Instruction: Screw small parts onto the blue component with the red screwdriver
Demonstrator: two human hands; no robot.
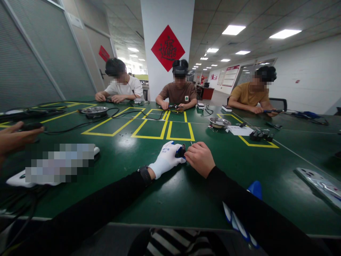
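Observation:
My left hand (pixel 166 158), in a white work glove with blue print, grips a small black part with a metal fitting (pixel 182 150) just above the green table. Bare and ungloved, my right hand (pixel 200 158) is pinched close against that part from the right. A thin pale tip (pixel 191 143) shows above its fingers, too small to name. What sits between the right fingertips is mostly hidden. Partly under my right sleeve lies a blue and white glove (pixel 234 220) at the table's front edge.
Yellow tape rectangles mark the green table (pixel 128 199). Metal bowls (pixel 95 111) (pixel 219 123), black parts (pixel 261 135), white paper (pixel 241 130) and a phone (pixel 321 186) lie about. Three people work opposite; another person's hand (pixel 16 138) is at left.

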